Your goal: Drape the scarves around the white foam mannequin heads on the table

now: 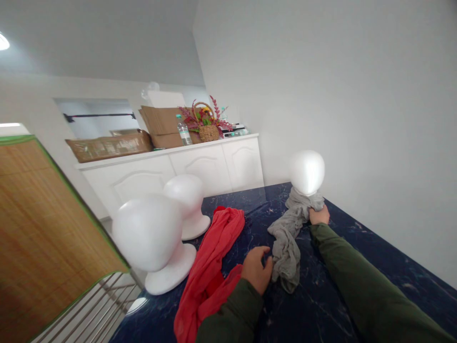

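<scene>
While the grey scarf [285,252] is gripped by the right hand [319,215], left hand [257,269] loose and empty, the adjoining white head [307,172] could get toppled by yanking.

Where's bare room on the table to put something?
The dark-blue marbled table is bare between the crumpled red cloth and wrinkled grey cloth, and beyond the dark-green right sleeve. It's crowded left, where two smooth white head stands border the red cloth.

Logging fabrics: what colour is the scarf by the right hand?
Grey scarf; head view shows it.
</scene>
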`<action>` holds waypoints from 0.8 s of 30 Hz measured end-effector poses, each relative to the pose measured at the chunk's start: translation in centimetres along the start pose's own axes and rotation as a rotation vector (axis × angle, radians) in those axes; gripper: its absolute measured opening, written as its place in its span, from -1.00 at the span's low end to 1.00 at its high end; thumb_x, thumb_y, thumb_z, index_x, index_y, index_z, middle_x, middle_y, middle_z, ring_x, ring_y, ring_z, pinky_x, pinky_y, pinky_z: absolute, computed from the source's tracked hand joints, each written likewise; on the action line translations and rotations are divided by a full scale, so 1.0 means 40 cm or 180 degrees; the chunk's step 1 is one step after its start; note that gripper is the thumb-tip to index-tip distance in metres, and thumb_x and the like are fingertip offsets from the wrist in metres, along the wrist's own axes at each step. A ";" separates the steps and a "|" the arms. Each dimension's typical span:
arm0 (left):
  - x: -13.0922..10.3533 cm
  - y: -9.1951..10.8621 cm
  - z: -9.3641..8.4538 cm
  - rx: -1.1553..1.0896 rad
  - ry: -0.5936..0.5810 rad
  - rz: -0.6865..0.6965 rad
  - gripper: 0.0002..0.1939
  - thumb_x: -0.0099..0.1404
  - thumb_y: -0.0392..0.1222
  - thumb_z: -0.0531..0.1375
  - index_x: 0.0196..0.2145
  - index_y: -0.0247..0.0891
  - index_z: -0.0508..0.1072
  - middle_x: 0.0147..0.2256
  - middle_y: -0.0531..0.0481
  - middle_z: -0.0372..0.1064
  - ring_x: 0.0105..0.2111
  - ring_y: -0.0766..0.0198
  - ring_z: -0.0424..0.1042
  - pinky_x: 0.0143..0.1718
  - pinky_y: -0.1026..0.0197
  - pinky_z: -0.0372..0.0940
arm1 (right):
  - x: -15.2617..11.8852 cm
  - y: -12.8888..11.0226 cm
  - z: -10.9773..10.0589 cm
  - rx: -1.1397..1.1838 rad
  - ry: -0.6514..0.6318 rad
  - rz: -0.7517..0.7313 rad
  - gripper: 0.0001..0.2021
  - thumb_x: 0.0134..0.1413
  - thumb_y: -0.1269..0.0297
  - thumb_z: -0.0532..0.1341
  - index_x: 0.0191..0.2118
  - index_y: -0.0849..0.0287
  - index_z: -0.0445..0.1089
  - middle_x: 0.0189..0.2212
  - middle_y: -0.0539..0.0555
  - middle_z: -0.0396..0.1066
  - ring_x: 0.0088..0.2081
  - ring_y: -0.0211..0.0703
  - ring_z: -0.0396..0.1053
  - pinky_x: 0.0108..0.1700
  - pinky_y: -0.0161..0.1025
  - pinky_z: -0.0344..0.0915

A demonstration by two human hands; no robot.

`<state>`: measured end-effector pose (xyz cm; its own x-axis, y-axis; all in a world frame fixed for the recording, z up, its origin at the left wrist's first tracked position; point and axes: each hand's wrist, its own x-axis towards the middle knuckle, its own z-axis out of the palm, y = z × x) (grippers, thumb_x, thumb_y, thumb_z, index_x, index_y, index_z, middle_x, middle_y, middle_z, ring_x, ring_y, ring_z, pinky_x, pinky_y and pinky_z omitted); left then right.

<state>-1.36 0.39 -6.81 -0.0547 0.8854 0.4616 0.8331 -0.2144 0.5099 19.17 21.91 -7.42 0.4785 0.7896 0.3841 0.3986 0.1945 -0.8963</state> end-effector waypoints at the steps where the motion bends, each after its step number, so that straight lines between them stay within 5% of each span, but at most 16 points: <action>1: 0.011 -0.011 -0.035 0.0327 0.0080 0.0048 -0.73 0.12 -0.28 0.02 -0.20 -0.30 0.35 -0.22 -0.09 0.35 -0.18 0.20 0.29 -0.09 0.15 0.17 | -0.004 0.005 -0.003 -0.0039 0.0053 -0.0004 -0.60 -0.07 0.38 0.16 -0.04 0.29 0.18 -0.10 0.21 0.20 -0.06 0.02 0.17 -0.06 -0.04 0.16; 4: 0.035 -0.072 -0.152 0.1408 0.0353 -0.0270 -0.65 0.11 -0.21 0.05 -0.13 -0.33 0.30 -0.14 -0.20 0.29 -0.12 0.05 0.24 -0.06 0.04 0.10 | -0.029 0.010 -0.024 -0.0169 0.0265 -0.0069 -0.38 -0.19 0.38 0.16 0.07 0.42 0.03 0.02 0.34 0.05 0.07 0.16 -0.03 0.05 0.03 0.01; 7: 0.031 -0.152 -0.233 0.2059 0.0181 -0.1389 -0.40 -0.01 -0.02 0.16 -0.04 -0.38 0.21 -0.08 -0.34 0.21 -0.10 -0.14 0.21 -0.14 -0.07 0.12 | -0.094 -0.011 -0.054 -0.0382 0.0144 -0.1071 -0.33 -0.14 0.23 0.11 0.10 0.50 -0.02 0.11 0.38 -0.12 0.14 0.18 -0.21 0.10 0.08 -0.12; 10: 0.015 -0.208 -0.249 0.2142 -0.0188 -0.1961 -0.48 -0.07 -0.01 0.21 -0.19 -0.41 0.32 -0.19 -0.38 0.28 -0.16 -0.20 0.26 -0.24 -0.07 0.17 | -0.217 -0.057 -0.077 -0.0450 -0.1428 -0.2637 -0.51 0.01 0.15 -0.02 0.03 0.32 0.16 0.06 0.26 0.05 0.13 0.07 -0.12 0.10 0.07 -0.13; 13: 0.012 -0.221 -0.241 0.2070 -0.0150 -0.1853 -0.79 0.11 -0.16 0.07 -0.34 -0.35 0.36 -0.30 -0.31 0.35 -0.22 -0.09 0.32 -0.27 -0.02 0.18 | -0.355 -0.113 -0.092 -0.0530 -0.3118 -0.3227 -0.64 0.12 0.16 -0.12 -0.20 0.13 0.36 -0.16 0.13 0.33 -0.03 0.00 0.18 0.07 0.17 -0.17; 16: 0.022 -0.200 -0.249 0.1956 0.0118 -0.1733 -0.74 0.22 -0.19 -0.10 -0.29 -0.34 0.31 -0.33 -0.28 0.37 -0.28 -0.01 0.37 -0.30 0.02 0.20 | -0.417 -0.154 -0.117 -0.1184 -0.3412 -0.3083 -0.57 0.13 0.09 -0.14 -0.41 0.16 0.41 -0.41 0.12 0.40 -0.28 -0.06 0.33 0.01 0.13 -0.06; 20: 0.030 -0.145 -0.279 0.1763 0.0518 -0.1645 -0.64 0.27 -0.12 -0.23 -0.14 -0.35 0.20 -0.32 -0.26 0.38 -0.32 0.02 0.39 -0.34 0.05 0.22 | -0.366 -0.160 -0.167 -0.2512 -0.2512 -0.1968 -0.49 0.09 0.00 -0.12 -0.46 0.25 0.43 -0.45 0.27 0.39 -0.34 0.05 0.34 -0.22 -0.02 0.18; 22: 0.025 -0.110 -0.281 0.1654 0.0698 -0.1487 -0.62 0.27 -0.11 -0.23 -0.09 -0.34 0.16 -0.26 -0.24 0.36 -0.28 0.04 0.38 -0.30 0.07 0.22 | -0.343 -0.155 -0.182 -0.2377 -0.2150 -0.1530 -0.53 0.06 -0.01 -0.07 -0.47 0.24 0.42 -0.41 0.27 0.38 -0.27 0.09 0.32 -0.18 0.01 0.15; 24: 0.013 -0.068 -0.261 0.1450 0.0860 -0.1054 -0.63 0.25 -0.13 -0.18 -0.07 -0.35 0.16 -0.20 -0.23 0.34 -0.23 0.07 0.36 -0.23 0.10 0.21 | -0.355 -0.160 -0.181 -0.1188 -0.2391 -0.0910 -0.54 0.01 -0.06 -0.03 -0.47 0.22 0.40 -0.40 0.25 0.38 -0.22 0.08 0.29 -0.10 0.02 0.10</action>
<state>-9.39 -2.89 -0.36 -0.4380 0.7263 0.5297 0.8959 0.3039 0.3240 15.50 5.25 -5.55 -0.2662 0.9390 0.2177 0.7164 0.3438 -0.6071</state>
